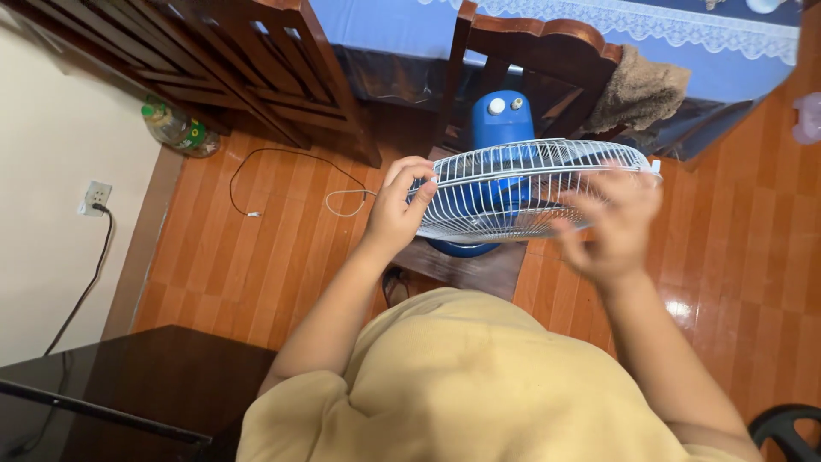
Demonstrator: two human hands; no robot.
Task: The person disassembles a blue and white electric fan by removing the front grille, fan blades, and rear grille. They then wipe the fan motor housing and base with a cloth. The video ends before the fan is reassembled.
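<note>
The room is evenly and fairly brightly lit, warm in tone. Glare shines off the glossy floor (pixel 684 304) near my right arm, a white patch on the orange boards. The dark table (pixel 162 376) at near left gives a dull sheen. My right hand (pixel 611 227) is smeared by motion blur, its fingers hard to tell apart, while my left hand (pixel 398 210) is sharp against the white fan guard (pixel 522 184). Shadows are soft, deepest under the chairs (pixel 256 60) at the far side. The wide lens bends the edges: wall (pixel 51 171) and floor lines curve at left.
</note>
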